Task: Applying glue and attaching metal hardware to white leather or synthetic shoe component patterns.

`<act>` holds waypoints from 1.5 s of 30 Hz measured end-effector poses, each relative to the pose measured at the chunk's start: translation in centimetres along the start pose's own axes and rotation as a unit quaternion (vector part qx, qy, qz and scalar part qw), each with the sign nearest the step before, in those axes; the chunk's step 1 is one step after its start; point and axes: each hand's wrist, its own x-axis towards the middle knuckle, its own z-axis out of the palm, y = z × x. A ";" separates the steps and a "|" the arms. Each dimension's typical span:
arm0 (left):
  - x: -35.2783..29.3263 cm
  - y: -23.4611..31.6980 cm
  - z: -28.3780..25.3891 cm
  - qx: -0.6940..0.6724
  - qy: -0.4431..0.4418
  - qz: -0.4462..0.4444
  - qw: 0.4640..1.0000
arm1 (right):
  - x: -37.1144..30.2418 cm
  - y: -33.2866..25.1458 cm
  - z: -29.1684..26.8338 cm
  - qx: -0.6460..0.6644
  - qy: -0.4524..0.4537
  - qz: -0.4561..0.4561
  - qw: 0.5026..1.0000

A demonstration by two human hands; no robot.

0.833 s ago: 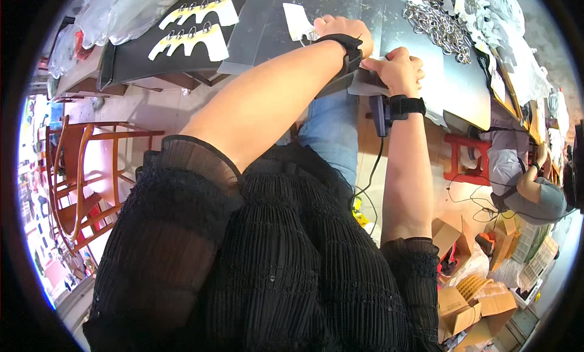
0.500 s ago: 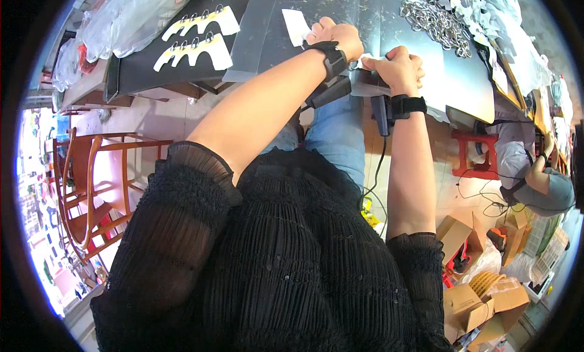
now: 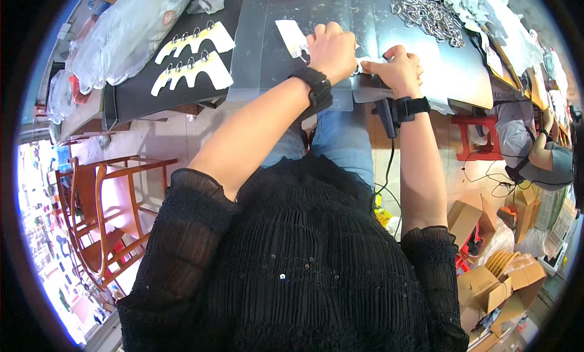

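My left hand (image 3: 333, 53) is curled; my right hand (image 3: 399, 71) has bent fingers and its thumb toward my left. I can't tell what they pinch. A white card (image 3: 290, 36) lies just left of my left hand, its long way slanting, far end leftward. Metal rings (image 3: 429, 19) sit beyond my right hand. Two yellow-and-white cards (image 3: 207, 69) lie farther left.

Along the top of the view, a broad dark surface (image 3: 255, 54), glossy under strong light, with white glare toward its right part. Below it, pale flooring (image 3: 194, 133). On the left, a reddish-brown wooden chair (image 3: 88, 191) with curved rails, and beyond it, a washed-out, very bright area. On the right, a red plastic stool (image 3: 464, 139); lower down, open cardboard boxes (image 3: 526, 291) amid clutter.
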 end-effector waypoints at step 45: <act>-4.6 2.1 -9.1 -0.635 -0.015 -0.123 0.763 | -7.8 -3.4 -2.1 0.472 0.067 -0.278 0.834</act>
